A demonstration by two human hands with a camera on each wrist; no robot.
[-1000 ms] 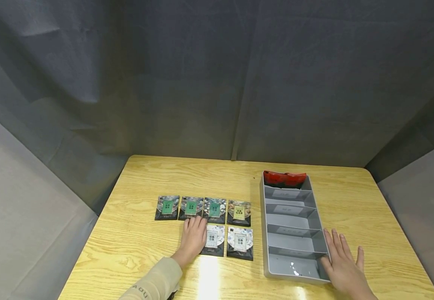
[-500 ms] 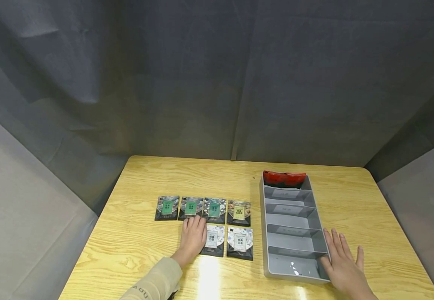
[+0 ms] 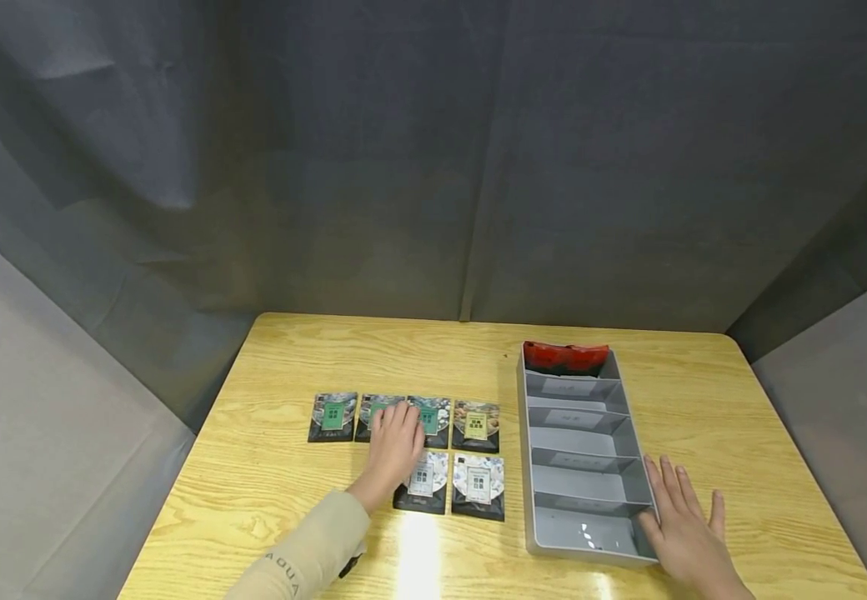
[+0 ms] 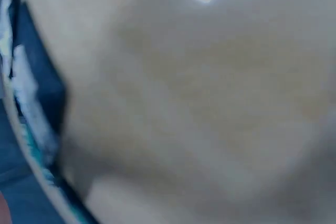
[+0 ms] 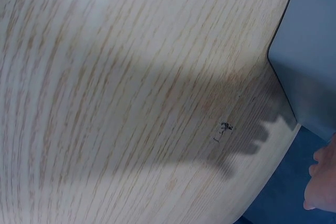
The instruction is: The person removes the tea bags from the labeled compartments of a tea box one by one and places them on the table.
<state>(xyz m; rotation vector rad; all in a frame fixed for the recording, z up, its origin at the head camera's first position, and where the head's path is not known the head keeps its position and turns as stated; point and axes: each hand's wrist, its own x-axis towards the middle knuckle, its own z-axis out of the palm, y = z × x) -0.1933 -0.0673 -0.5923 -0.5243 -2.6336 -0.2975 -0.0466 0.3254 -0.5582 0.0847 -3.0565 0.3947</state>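
My left hand (image 3: 394, 444) is over the upper row of flat sachets, its fingers covering parts of a green-label sachet (image 3: 364, 408) and a teal-label sachet (image 3: 439, 417). Whether the fingertips touch them I cannot tell. Under its right side is a white-label sachet (image 3: 420, 498), partly hidden. A second white-label sachet (image 3: 478, 486) and a yellow-label sachet (image 3: 476, 427) lie to the right, another green-label sachet (image 3: 332, 417) to the left. My right hand (image 3: 684, 529), fingers spread, lies against the right side of a grey divided box (image 3: 529, 492), its thumb at the rim.
Red packets (image 3: 564, 358) stand in the box's far compartment; labels mark its dividers. The wooden table (image 3: 268, 500) ends at a dark curtain (image 3: 373, 208) behind. In the left wrist view blurred sachets (image 4: 39, 77) show at the left edge.
My left hand has moved slightly forward and right, from the lower edge of the green-label sachet to over the gap beside the teal-label one. My right hand stays by the box.
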